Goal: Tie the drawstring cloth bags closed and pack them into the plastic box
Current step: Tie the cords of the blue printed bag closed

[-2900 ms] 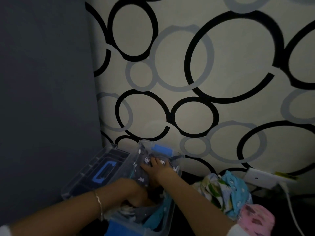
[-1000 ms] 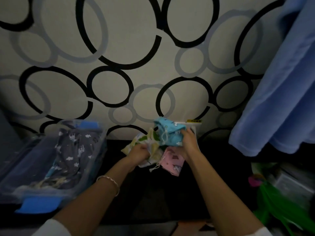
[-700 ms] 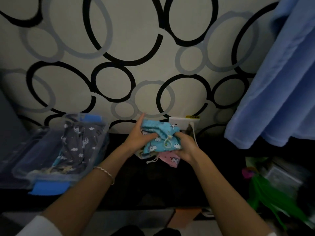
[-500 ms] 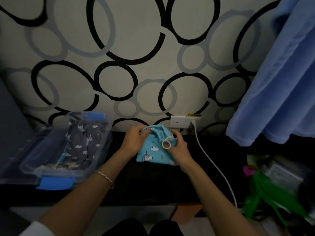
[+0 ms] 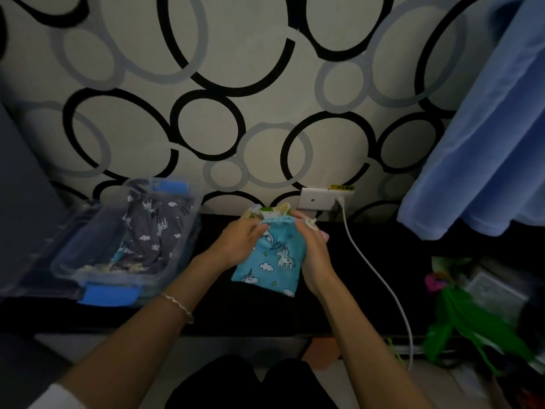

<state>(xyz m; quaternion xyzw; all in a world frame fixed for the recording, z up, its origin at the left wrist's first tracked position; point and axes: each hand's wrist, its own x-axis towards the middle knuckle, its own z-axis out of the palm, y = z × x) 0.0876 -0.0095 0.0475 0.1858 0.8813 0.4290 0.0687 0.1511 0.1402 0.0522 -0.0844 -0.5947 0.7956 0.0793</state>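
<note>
A blue cloth bag (image 5: 272, 259) printed with unicorns and clouds lies on the dark surface in the middle. My left hand (image 5: 236, 242) grips its gathered top at the left. My right hand (image 5: 311, 245) grips the top at the right, with a loop of pale drawstring (image 5: 312, 223) at its fingers. Behind the blue bag a cream and green bag (image 5: 269, 210) peeks out, and a bit of pink bag (image 5: 324, 236) shows past my right hand. The clear plastic box (image 5: 88, 271) with blue clips stands at the left and holds a grey printed bag (image 5: 153, 228).
A white wall socket (image 5: 314, 199) sits behind the bags, its white cable (image 5: 380, 278) running down to the right. A blue curtain (image 5: 486, 137) hangs at the right. Green plastic bags and clutter (image 5: 477, 317) lie at the lower right. The box lid (image 5: 38, 246) lies left of the box.
Both hands left the box and went right to the pile of bags. They lifted the blue bag out and laid it flat in front, and now hold its top on both sides.
</note>
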